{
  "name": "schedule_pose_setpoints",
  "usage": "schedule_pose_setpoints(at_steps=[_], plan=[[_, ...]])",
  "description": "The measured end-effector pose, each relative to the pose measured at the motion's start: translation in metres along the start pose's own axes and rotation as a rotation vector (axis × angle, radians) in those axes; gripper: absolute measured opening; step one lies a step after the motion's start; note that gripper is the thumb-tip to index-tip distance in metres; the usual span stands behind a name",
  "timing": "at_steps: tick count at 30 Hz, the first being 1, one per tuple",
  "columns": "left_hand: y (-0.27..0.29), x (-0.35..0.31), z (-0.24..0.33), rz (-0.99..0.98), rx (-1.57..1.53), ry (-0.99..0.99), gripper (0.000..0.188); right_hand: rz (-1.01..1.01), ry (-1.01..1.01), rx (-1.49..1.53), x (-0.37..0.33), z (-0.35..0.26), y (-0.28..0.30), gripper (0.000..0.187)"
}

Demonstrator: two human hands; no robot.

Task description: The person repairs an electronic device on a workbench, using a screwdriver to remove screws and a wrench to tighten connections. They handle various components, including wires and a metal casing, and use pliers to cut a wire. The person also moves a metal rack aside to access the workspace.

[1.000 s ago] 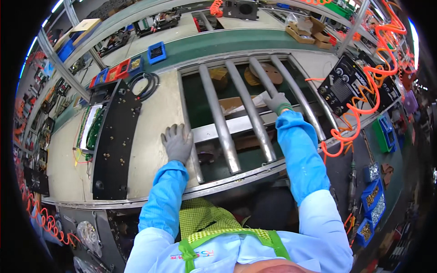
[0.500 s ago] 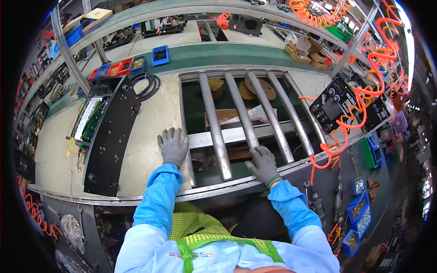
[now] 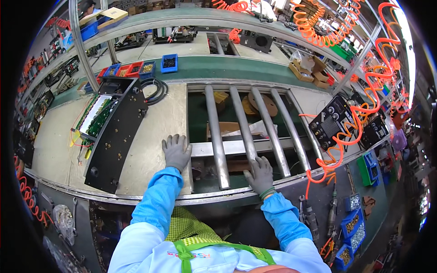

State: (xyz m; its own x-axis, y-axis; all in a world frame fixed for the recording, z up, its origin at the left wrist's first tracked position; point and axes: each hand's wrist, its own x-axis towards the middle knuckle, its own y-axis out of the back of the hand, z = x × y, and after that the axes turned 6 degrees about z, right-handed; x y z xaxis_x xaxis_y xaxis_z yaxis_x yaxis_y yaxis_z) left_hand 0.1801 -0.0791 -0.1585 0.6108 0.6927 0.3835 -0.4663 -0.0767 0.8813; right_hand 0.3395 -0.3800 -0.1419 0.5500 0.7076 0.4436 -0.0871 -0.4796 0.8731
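My left hand (image 3: 177, 153), in a grey glove, lies flat with its fingers spread on the pale work board (image 3: 152, 132), close to the roller frame's left side. My right hand (image 3: 260, 176), also gloved, rests at the near end of a metal roller (image 3: 243, 125), fingers apart and holding nothing. Left of my left hand, a black equipment housing (image 3: 117, 136) stands on the board. A green circuit board (image 3: 96, 116) and loose wires show along its left side. A coiled black cable (image 3: 156, 91) lies at its far end.
At the right stands a black control unit (image 3: 330, 120) with knobs, under hanging orange coiled air hoses (image 3: 364, 109). Small parts bins (image 3: 170, 63) line the far green strip. Power drivers (image 3: 311, 223) and blue screw bins (image 3: 353, 225) sit at the near right. Wrenches (image 3: 74, 216) lie near left.
The whole view has shifted slightly, showing more of the far side. Both hands stay at nearly the same places on the board and the roller.
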Motion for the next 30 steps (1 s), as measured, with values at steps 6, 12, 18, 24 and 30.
schedule_pose_setpoints(at_steps=[6,12,18,24,30], plan=[[-0.0024,0.0002,-0.0041,0.06,-0.006,-0.005,0.047,-0.031,-0.021,-0.027,0.0001,-0.0007,-0.0003,0.052],[0.0037,0.0024,0.0014,0.023,-0.037,-0.005,0.047,-0.042,-0.03,-0.009,-0.0022,0.0038,-0.0013,0.051],[0.0045,0.0006,-0.0021,0.004,-0.014,0.01,0.049,-0.054,-0.021,0.004,-0.0021,0.0004,-0.0003,0.05],[0.0027,0.0008,-0.0026,0.021,-0.012,-0.008,0.049,-0.064,-0.029,0.009,-0.0017,-0.0001,-0.0014,0.049],[0.0004,0.0033,-0.0016,0.025,-0.012,-0.004,0.049,-0.054,-0.013,0.027,-0.001,0.0059,-0.0048,0.048]])
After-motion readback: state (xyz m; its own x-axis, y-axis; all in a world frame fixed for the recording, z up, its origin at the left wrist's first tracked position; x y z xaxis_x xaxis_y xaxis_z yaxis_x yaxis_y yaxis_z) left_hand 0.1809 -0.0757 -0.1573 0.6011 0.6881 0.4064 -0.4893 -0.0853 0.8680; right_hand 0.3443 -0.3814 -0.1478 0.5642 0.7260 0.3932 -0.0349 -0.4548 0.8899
